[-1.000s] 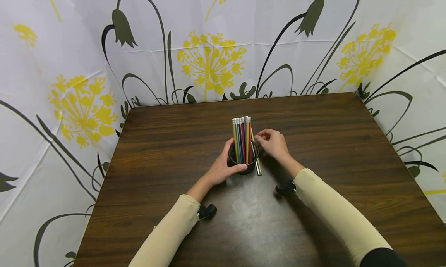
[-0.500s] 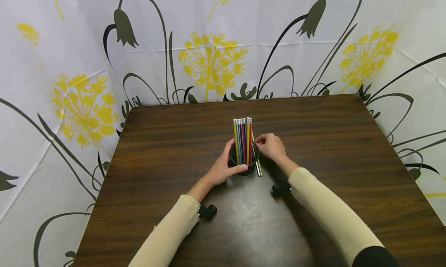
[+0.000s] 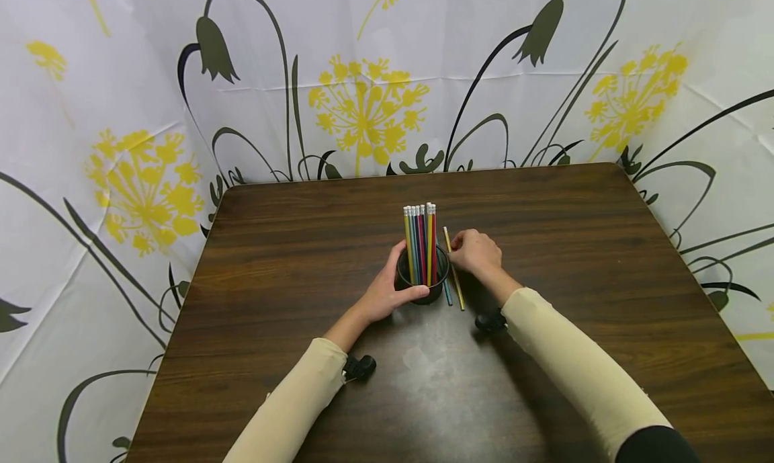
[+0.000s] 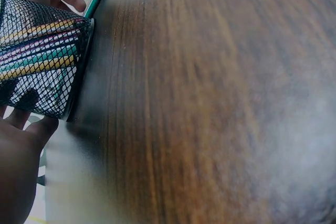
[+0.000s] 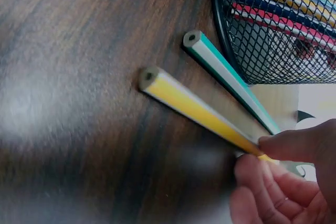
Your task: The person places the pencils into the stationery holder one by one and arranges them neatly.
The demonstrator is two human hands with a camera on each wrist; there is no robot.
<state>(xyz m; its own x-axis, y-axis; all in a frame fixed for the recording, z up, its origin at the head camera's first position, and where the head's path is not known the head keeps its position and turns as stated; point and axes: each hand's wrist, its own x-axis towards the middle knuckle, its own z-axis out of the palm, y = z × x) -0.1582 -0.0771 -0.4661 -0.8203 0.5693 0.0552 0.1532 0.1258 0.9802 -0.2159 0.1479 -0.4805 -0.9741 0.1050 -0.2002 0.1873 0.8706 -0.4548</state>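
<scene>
My left hand (image 3: 387,291) grips a black mesh pencil cup (image 3: 432,296) from its left side, thumb across the near side. Upright in the cup stand several pencils (image 3: 420,241), eraser ends up, in yellow, blue, red and dark shades. On the cup's right, my right hand (image 3: 480,253) pinches a yellow pencil (image 5: 194,109) between thumb and fingers, with its unsharpened end pointing toward me. A teal pencil (image 5: 231,80) lies on the table between that pencil and the cup, its far part hidden behind the cup in the head view.
The cup stands on a dark wood-grain table (image 3: 290,248). Behind the table hangs a white curtain (image 3: 471,46) printed with yellow and dark green flowers. Each wrist wears a small black camera, seen under the left sleeve (image 3: 296,389) and the right sleeve (image 3: 580,355).
The yellow pencil has come away from the teal one and shifted right, toward me, in my right hand. My left hand keeps its grip on the cup.
</scene>
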